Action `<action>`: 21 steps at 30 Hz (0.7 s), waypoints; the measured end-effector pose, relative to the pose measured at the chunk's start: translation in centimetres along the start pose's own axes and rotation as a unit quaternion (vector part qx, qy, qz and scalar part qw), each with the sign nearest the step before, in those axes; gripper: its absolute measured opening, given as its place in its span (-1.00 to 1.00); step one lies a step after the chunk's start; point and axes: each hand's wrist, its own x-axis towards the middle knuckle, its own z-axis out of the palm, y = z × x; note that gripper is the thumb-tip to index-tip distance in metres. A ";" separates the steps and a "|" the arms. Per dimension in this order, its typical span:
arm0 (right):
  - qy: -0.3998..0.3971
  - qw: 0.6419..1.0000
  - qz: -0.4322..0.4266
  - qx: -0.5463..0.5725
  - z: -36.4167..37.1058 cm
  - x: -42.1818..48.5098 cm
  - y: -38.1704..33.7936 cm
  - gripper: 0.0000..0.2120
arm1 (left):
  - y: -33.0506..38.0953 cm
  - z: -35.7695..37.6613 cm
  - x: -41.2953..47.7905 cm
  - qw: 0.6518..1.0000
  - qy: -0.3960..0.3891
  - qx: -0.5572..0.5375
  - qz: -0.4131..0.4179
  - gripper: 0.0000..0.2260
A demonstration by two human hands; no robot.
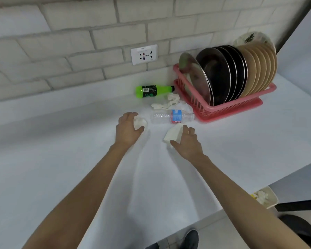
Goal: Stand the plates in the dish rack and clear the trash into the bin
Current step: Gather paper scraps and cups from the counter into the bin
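Observation:
My left hand curls round a crumpled white tissue on the white counter. A folded white tissue lies under the curled fingers and thumb of my right hand. Just beyond both hands a clear plastic water bottle with a blue and red label lies on its side. Behind it sit more crumpled tissues and a green bottle, also lying down. The pink dish rack at the right holds several steel, black and tan plates standing on edge.
A cream bin with tissues inside stands on the floor below the counter's right front edge. A brick wall with a socket plate backs the counter. A dark chair and my shoes are down at the floor.

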 end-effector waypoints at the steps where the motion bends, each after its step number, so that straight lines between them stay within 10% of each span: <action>1: 0.001 1.000 0.009 -0.003 0.2 0.3 -0.2 -0.18 | -0.1 0.1 0.8 1.000 -0.004 0.018 -0.007 -0.47; 8: 0.019 0.998 0.040 -0.039 1.2 1.4 -0.4 -0.13 | -0.7 2.3 2.4 0.988 -0.097 0.115 -0.022 -0.24; 21: -0.009 0.985 0.109 0.131 0.7 0.4 1.8 -0.19 | -1.6 1.7 -0.7 0.998 -0.045 0.016 0.033 -0.64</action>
